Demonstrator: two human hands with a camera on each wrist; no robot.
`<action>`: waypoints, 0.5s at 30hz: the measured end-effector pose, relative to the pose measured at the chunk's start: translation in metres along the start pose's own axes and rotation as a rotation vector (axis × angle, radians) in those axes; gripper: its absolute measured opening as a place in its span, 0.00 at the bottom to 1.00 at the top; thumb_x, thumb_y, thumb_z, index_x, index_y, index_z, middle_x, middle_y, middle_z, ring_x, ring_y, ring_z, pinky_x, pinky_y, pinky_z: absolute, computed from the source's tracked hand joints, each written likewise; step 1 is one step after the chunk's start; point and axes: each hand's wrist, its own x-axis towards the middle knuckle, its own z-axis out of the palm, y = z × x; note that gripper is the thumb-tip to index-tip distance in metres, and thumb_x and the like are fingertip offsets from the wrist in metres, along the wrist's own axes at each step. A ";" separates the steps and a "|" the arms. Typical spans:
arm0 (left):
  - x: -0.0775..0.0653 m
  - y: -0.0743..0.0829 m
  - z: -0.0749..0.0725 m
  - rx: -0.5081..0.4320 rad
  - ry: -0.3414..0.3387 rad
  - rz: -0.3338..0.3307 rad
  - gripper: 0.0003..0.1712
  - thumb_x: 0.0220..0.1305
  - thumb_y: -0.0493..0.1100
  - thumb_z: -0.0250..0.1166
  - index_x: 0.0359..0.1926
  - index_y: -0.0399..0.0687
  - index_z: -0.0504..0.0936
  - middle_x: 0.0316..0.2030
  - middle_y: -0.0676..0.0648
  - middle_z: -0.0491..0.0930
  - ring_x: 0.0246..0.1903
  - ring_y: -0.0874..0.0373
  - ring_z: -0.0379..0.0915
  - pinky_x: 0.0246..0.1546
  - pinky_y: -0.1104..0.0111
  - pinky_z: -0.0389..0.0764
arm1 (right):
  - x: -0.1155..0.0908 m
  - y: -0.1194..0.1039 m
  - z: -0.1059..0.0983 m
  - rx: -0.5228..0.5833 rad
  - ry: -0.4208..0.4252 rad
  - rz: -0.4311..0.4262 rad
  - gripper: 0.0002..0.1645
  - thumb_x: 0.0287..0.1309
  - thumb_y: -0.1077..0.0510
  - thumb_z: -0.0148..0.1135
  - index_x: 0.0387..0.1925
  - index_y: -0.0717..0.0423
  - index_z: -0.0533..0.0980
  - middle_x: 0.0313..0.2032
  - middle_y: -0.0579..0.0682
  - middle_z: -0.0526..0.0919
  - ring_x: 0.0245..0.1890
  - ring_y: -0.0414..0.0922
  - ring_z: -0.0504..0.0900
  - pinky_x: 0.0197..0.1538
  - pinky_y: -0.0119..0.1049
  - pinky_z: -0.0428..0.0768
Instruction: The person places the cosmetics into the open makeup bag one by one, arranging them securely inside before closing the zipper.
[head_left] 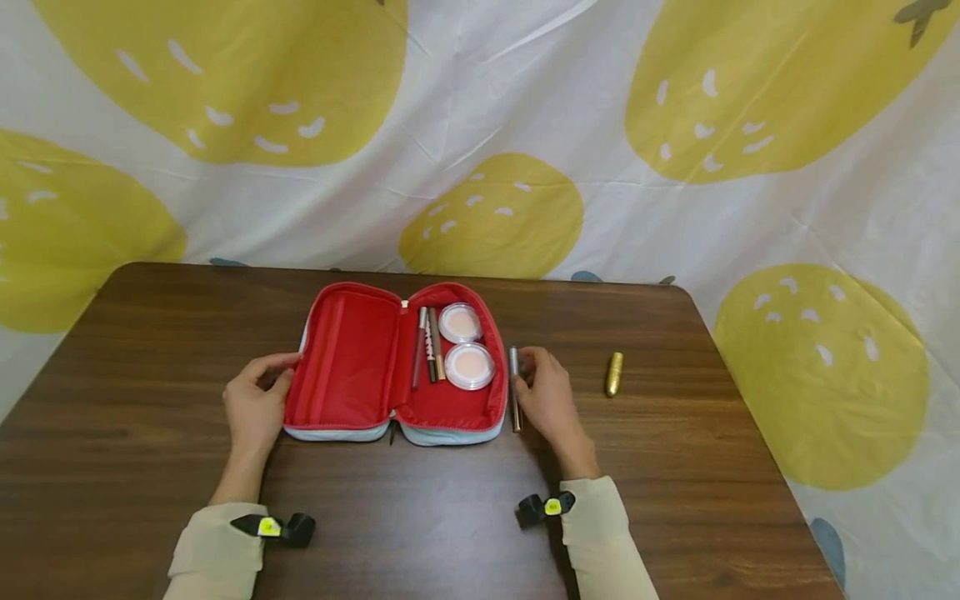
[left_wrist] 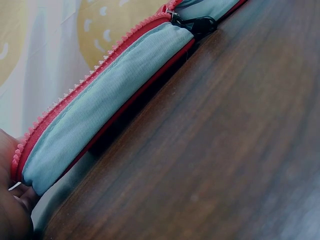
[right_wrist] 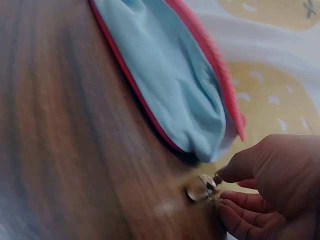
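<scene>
While the left grip (head_left: 255, 405) pinches one pouch (head_left: 360, 358) containing two compacts (head_left: 470, 367), the right grip (head_left: 547, 398) holds one tube (head_left: 513, 365).

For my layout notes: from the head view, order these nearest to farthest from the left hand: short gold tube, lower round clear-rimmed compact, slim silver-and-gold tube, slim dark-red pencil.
1. Slim dark-red pencil, inside the red-lined pouch.
2. Lower round compact, right of the pencil.
3. Slim silver-and-gold tube, in the right hand.
4. Short gold tube, far right.
</scene>
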 end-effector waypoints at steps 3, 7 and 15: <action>0.000 0.000 0.000 -0.002 0.001 -0.001 0.10 0.60 0.28 0.61 0.41 0.36 0.86 0.38 0.38 0.83 0.31 0.70 0.74 0.32 0.80 0.72 | 0.000 -0.002 0.002 -0.014 0.009 0.009 0.21 0.46 0.71 0.64 0.46 0.70 0.74 0.30 0.60 0.79 0.26 0.50 0.79 0.33 0.43 0.78; 0.000 -0.001 0.001 -0.009 0.001 0.002 0.10 0.60 0.27 0.61 0.41 0.36 0.86 0.38 0.39 0.83 0.32 0.70 0.74 0.33 0.80 0.72 | 0.000 -0.004 0.002 -0.042 0.025 0.040 0.19 0.46 0.70 0.64 0.44 0.71 0.78 0.28 0.59 0.80 0.26 0.50 0.79 0.31 0.42 0.78; 0.001 -0.001 0.000 -0.006 0.003 -0.003 0.11 0.60 0.27 0.61 0.41 0.37 0.86 0.38 0.40 0.83 0.31 0.70 0.75 0.33 0.80 0.72 | 0.001 0.005 0.001 -0.060 0.113 0.094 0.16 0.46 0.71 0.64 0.41 0.70 0.81 0.28 0.58 0.79 0.28 0.51 0.79 0.32 0.43 0.77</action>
